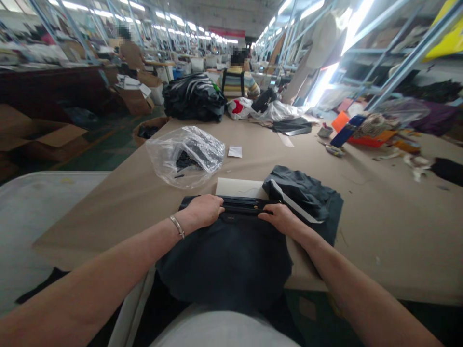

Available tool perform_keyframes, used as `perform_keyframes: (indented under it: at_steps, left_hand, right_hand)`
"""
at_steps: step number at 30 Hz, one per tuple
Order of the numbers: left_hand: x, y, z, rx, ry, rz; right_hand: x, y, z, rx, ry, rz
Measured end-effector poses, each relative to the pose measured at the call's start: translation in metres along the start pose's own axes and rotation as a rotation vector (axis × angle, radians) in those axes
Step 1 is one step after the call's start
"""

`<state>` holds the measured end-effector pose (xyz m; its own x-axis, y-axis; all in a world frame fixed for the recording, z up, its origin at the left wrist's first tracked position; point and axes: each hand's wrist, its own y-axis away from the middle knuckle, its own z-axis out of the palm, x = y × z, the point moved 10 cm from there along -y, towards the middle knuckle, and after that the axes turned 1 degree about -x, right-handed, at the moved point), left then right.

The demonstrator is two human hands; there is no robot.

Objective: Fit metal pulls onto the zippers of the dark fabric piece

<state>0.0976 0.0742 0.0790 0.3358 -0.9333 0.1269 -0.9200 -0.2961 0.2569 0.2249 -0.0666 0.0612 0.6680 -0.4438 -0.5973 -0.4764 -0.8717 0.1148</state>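
Note:
A dark garment (227,255) lies over the near edge of the brown table (379,226) and hangs down toward me. Both my hands rest on its top band, which carries a black zipper (242,206). My left hand (203,210) has its fingers curled over the band's left end. My right hand (278,217) pinches the band near the zipper's right end. A crumpled dark cloth piece (302,190) with a pale strip lies just behind my right hand. A white card (238,187) lies behind the band.
A clear plastic bag (186,155) holding dark pieces lies behind my left hand, with a small white tag (235,152) further back. A heap of dark fabric (193,99), bags and a seated person (238,79) are at the far end. Clutter lies at the right. A white surface (39,217) stands at the left.

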Motion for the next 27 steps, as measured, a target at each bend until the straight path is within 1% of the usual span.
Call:
perform_keyframes:
  at_steps: [6,9,11,13,15,16,18,20,21,22,24,26,27]
  left_hand:
    - [-0.006,-0.011,0.006,-0.035,-0.008,0.014]
    - [-0.003,-0.008,0.0,-0.017,-0.022,0.015]
    - [0.005,-0.002,-0.009,0.036,-0.052,-0.003]
    - [0.022,0.007,-0.02,0.14,-0.098,0.006]
    - [0.051,0.016,-0.023,0.246,-0.143,0.115]
    - [0.067,0.02,-0.019,0.267,-0.154,0.199]
    - [0.091,0.024,-0.001,0.247,-0.15,0.349]
    - [0.098,0.023,0.016,0.221,-0.128,0.395]
    - [0.098,0.022,0.021,0.229,-0.124,0.396]
    - [0.096,0.021,0.024,0.247,-0.122,0.392]
    - [0.094,0.021,0.027,0.279,-0.126,0.395]
    - [0.093,0.022,0.027,0.288,-0.128,0.395]
    - [0.092,0.022,0.026,0.288,-0.128,0.391]
  right_hand:
    - [0.012,-0.008,0.005,-0.005,-0.008,0.01]
    - [0.013,-0.01,0.006,0.011,0.044,0.004]
    - [0.011,-0.01,0.004,0.033,0.124,0.01]
    - [0.006,-0.009,0.003,0.054,0.215,0.02]
    - [0.0,-0.007,0.002,0.065,0.285,0.031]
    - [-0.003,-0.007,0.002,0.063,0.308,0.035]
    - [-0.008,-0.004,0.0,0.05,0.338,0.044]
    - [-0.012,0.002,-0.006,0.065,0.365,0.025]
    - [-0.015,0.006,-0.013,0.105,0.376,0.003]
    - [-0.016,0.011,-0.024,0.176,0.389,-0.022]
    - [-0.015,0.024,-0.049,0.373,0.435,-0.057]
    - [-0.004,0.036,-0.069,0.534,0.499,-0.046]
    - [0.005,0.038,-0.075,0.572,0.531,-0.024]
